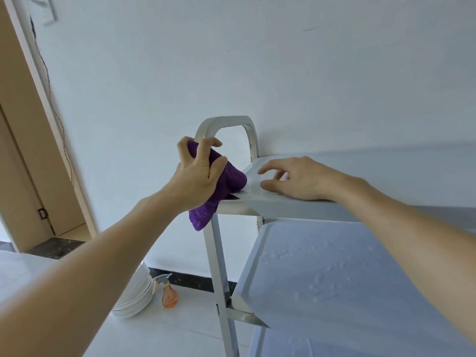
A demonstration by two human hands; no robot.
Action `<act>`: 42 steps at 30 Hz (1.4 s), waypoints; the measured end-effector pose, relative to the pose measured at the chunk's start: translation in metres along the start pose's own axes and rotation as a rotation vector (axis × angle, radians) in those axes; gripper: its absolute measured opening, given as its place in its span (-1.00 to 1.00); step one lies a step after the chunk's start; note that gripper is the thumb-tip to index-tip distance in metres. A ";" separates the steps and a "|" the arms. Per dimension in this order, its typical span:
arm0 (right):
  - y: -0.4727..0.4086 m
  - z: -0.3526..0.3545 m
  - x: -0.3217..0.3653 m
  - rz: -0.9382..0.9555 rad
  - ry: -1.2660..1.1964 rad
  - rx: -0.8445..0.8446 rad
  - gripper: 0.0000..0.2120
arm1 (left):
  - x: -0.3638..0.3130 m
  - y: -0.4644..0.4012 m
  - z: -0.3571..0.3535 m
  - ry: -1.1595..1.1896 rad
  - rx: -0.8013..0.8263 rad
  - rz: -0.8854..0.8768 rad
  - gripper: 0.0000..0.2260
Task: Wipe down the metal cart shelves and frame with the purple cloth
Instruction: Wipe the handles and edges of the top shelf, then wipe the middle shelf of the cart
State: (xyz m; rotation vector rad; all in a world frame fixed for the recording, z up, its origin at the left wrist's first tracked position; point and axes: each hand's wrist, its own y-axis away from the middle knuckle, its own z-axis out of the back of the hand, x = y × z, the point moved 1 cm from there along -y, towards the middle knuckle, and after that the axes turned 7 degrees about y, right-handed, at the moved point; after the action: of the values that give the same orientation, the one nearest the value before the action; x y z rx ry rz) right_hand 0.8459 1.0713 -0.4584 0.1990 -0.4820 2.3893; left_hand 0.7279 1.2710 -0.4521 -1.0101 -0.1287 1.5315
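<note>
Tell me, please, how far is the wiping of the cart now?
Nothing visibly proves a finished part. In hand: the left hand grips the purple cloth against the frame post at the top shelf corner, while the right hand rests on that shelf. Left: the middle shelf still shows droplets.

the purple cloth is seen to be a soft, matt terry fabric with a fine looped pile, bunched against the brushed, satin metal of the cart frame, whose bare edges are brightly reflective. the top shelf is shown as smooth, pale metal with a dull sheen, while the middle shelf is beaded with droplets. glossy white ceramic is seen in the stacked plates, and clear plastic in the spray bottle.
</note>
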 end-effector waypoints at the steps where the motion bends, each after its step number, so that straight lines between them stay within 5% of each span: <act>1: -0.001 0.002 0.004 0.008 -0.014 0.013 -0.62 | 0.000 -0.002 0.001 0.018 0.023 0.019 -0.72; 5: -0.015 -0.001 0.035 0.056 -0.161 0.007 -0.58 | 0.005 -0.005 0.003 0.083 0.071 0.028 -0.73; 13: -0.012 -0.007 0.049 0.119 -0.407 -0.124 -0.90 | 0.013 0.010 0.006 0.158 0.058 -0.057 -0.67; 22: 0.021 0.018 0.036 0.096 -0.639 -0.380 -0.93 | -0.002 0.036 0.021 -0.496 -0.294 -0.239 -0.43; 26: 0.035 0.043 0.021 0.056 -0.707 -0.454 -0.90 | -0.026 0.029 0.025 -0.025 -0.090 -0.215 -0.54; 29: 0.037 0.054 0.006 0.005 -0.591 -0.427 -0.88 | -0.033 0.018 0.018 0.086 0.093 -0.123 -0.64; 34: 0.033 0.037 -0.007 -0.183 -0.057 -0.162 -0.90 | -0.035 0.015 -0.012 -0.312 0.166 -0.208 -0.67; 38: 0.037 0.030 0.015 -0.091 -0.083 -0.355 -0.78 | -0.035 0.022 -0.002 -0.347 -0.117 -0.446 -0.74; 42: 0.035 0.007 0.047 -0.012 0.088 -0.189 -0.33 | -0.017 0.020 0.018 -0.101 -0.345 -0.260 -0.66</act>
State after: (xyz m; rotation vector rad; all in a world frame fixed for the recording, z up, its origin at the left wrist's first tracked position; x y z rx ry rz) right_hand 0.7871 1.0723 -0.4490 0.0119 -0.6582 2.3132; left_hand 0.6998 1.2599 -0.4445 -1.1353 -0.5895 1.3459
